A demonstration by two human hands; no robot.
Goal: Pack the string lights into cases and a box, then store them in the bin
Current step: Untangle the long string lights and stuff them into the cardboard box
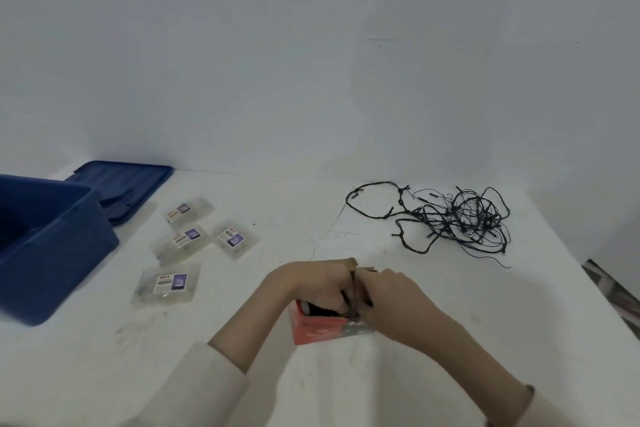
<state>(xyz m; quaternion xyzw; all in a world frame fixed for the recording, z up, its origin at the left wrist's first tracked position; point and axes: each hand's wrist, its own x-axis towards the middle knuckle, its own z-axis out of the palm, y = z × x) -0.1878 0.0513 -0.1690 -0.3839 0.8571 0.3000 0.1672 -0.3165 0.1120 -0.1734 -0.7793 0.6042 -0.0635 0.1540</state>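
A small red cardboard box (317, 329) stands open on the white table in front of me, with black wire showing inside it. My left hand (313, 282) and my right hand (391, 298) meet over its opening, fingers curled around the black wire there. A loose tangle of black string lights (453, 218) lies on the table at the back right, apart from both hands. Several clear plastic cases (188, 237) with labels lie to the left of the box. A blue bin (52, 246) stands open at the left edge.
The bin's blue lid (126, 187) lies flat behind the bin near the wall. A plain white wall rises behind the table. The table's right edge runs diagonally at the right, with floor (616, 291) beyond it.
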